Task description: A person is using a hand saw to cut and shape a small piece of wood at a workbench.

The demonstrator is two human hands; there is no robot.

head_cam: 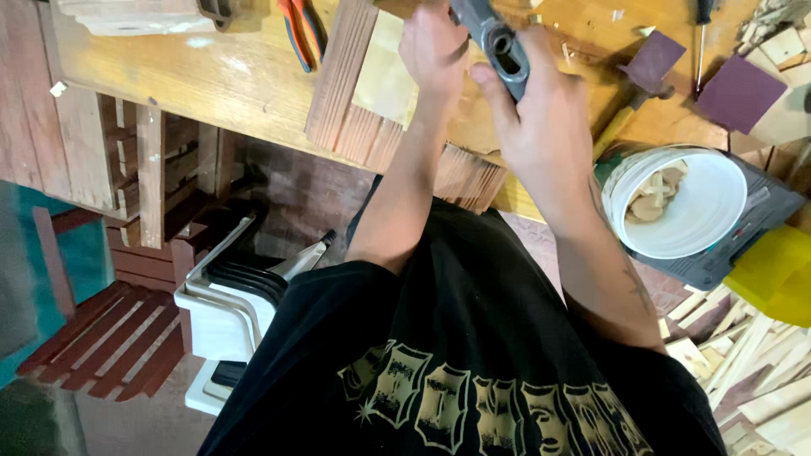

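A grey metal tool (500,42) sits at twelve o'clock in the view, above the bench (211,76). The right hand (541,127) grips it from five o'clock, thumb along its side. The left hand (432,46), at nine o'clock of the tool, closes on its upper end. Under both lies a ribbed wooden panel (355,93). A white bucket (701,211) of wood pieces stands at four o'clock, orange-handled pliers (302,29) at nine.

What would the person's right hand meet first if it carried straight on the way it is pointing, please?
Probably the wooden workbench top: the right hand, gripping a grey metal tool, points up and away over it. Depth is unclear, and the picture's top edge cuts the line short.
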